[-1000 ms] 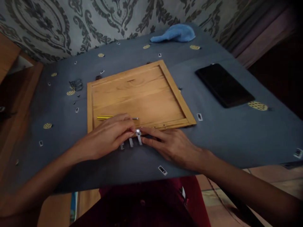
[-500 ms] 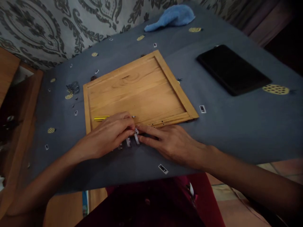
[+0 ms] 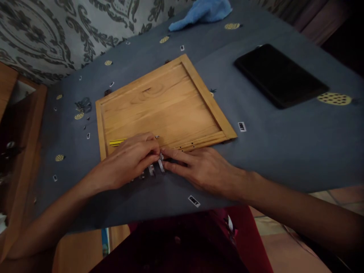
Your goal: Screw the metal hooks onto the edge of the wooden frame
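Note:
A framed wooden panel (image 3: pixel 159 102) lies on the cloth-covered table. My left hand (image 3: pixel 131 159) is closed in a pinch at its near edge; what sits between the fingertips is too small to make out. My right hand (image 3: pixel 204 168) lies with index finger and thumb stretched out and apart, their tips against a small pale metal piece (image 3: pixel 161 165). Another metal piece (image 3: pixel 151 170) stands just left of it, along the same edge. Partly under my left hand, a slim yellow-and-black tool (image 3: pixel 117 142) rests on the panel, its metal tip showing beyond my knuckles.
A black tablet-like slab (image 3: pixel 280 77) lies to the right. At the far edge is a blue cloth (image 3: pixel 203 16). Left of the panel are a crumpled clear plastic bag (image 3: pixel 83 104) and small dark bits (image 3: pixel 88 118). A wooden cabinet (image 3: pixel 27 151) borders the left side.
The whole view has shifted slightly, so things appear a little higher and further left. Both hands keep the same pose at the panel's near edge.

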A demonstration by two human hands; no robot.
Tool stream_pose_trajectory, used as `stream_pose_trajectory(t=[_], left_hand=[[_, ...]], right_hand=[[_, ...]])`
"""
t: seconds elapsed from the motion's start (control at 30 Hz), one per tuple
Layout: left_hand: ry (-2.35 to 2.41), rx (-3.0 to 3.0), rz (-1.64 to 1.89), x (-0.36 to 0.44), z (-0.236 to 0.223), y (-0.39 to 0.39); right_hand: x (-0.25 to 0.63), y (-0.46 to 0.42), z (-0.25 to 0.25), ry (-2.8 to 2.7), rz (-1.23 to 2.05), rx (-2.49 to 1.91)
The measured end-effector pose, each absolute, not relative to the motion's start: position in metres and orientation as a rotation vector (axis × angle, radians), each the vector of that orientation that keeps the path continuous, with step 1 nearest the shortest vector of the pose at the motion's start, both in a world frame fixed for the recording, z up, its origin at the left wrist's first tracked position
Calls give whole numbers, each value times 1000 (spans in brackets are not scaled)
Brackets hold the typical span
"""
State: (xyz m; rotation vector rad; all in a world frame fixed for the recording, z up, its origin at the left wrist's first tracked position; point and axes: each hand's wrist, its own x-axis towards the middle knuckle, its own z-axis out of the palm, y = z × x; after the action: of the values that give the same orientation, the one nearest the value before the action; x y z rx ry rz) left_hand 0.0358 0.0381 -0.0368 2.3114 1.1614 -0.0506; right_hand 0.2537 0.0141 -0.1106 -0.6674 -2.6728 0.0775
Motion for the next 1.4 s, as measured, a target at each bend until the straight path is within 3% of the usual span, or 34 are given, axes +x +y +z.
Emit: stream_pose_trajectory(t=[0.53,0.77,1.17,1.4], left_hand=[[1145,2264,94,34,-28,37],[1487,2378,314,-5,-18,38],[1607,2308,149,-50,-41,38],[1587,2179,531,-52,-26,42]], right_hand=[[254,15,-106,-2660,75,-669],[254,15,-106,-2656,77,-660],[255,14,-110,-2651,26,-663],[255,14,-111,-2643,30,-641]])
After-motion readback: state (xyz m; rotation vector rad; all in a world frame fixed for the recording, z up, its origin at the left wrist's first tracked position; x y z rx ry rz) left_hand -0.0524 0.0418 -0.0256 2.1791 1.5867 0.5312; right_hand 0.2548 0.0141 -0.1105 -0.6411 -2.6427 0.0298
